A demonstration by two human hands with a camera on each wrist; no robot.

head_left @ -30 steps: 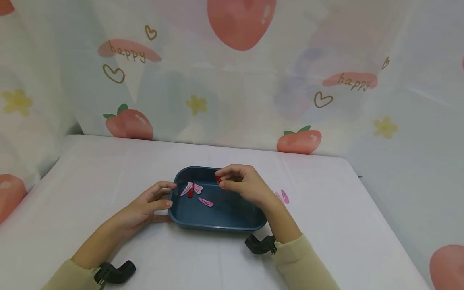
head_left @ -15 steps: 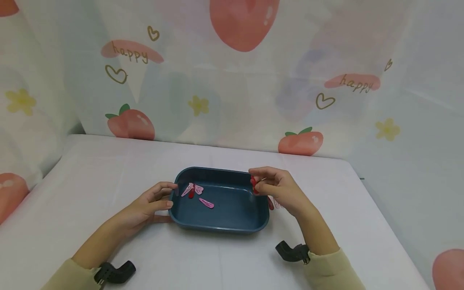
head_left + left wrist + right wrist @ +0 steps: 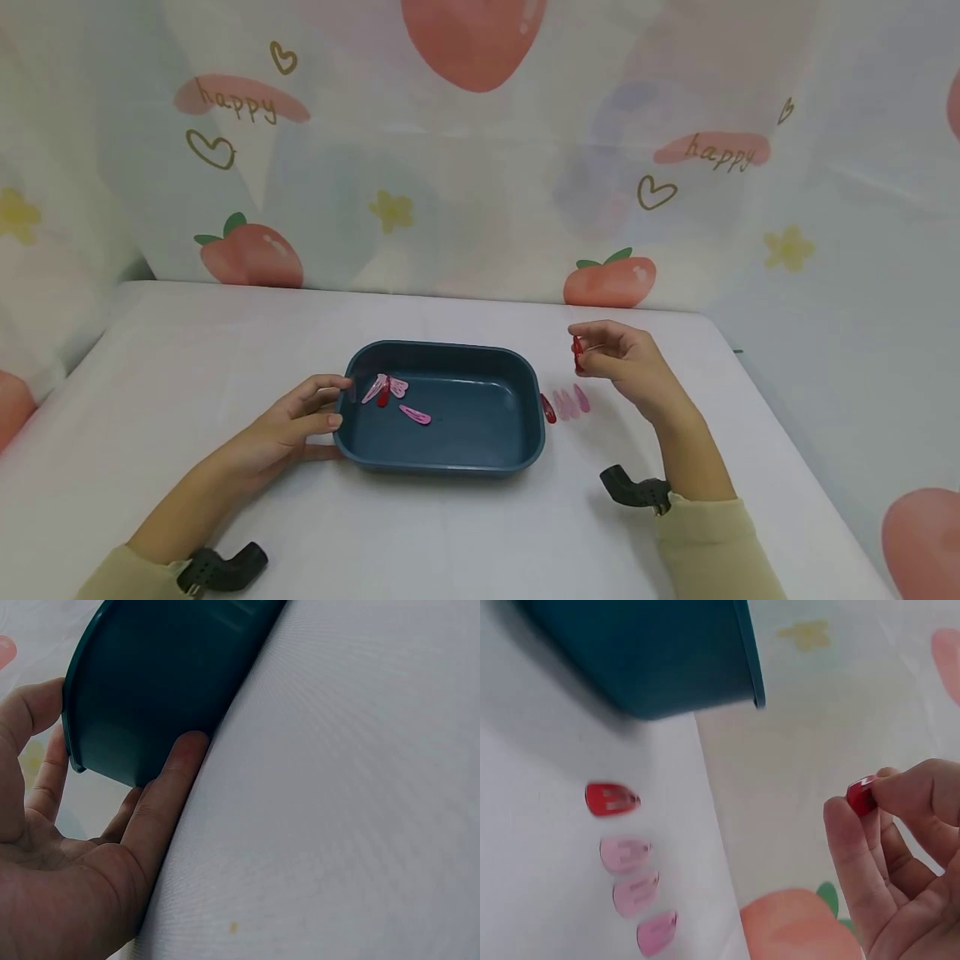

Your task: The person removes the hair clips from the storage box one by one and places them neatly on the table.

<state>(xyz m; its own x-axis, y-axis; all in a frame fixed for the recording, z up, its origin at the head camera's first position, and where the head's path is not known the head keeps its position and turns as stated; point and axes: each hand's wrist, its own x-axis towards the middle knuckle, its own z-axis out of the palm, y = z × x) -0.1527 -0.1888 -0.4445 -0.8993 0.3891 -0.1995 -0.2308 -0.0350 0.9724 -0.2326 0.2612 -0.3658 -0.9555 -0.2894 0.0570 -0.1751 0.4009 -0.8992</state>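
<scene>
Head view: pinches a red hair clip (image 3: 577, 354) in the right hand (image 3: 630, 357), touches the tray (image 3: 480, 425) to that hand's left with a loose-fingered left hand (image 3: 296, 417), and risks, on so slight a hold, a drop near the loose clips (image 3: 582, 398) below!

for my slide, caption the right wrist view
Right hand pinching a glossy red hair clip, with one red teardrop-shaped clip and three pink ones lined up beside a dark blue tray.
</scene>
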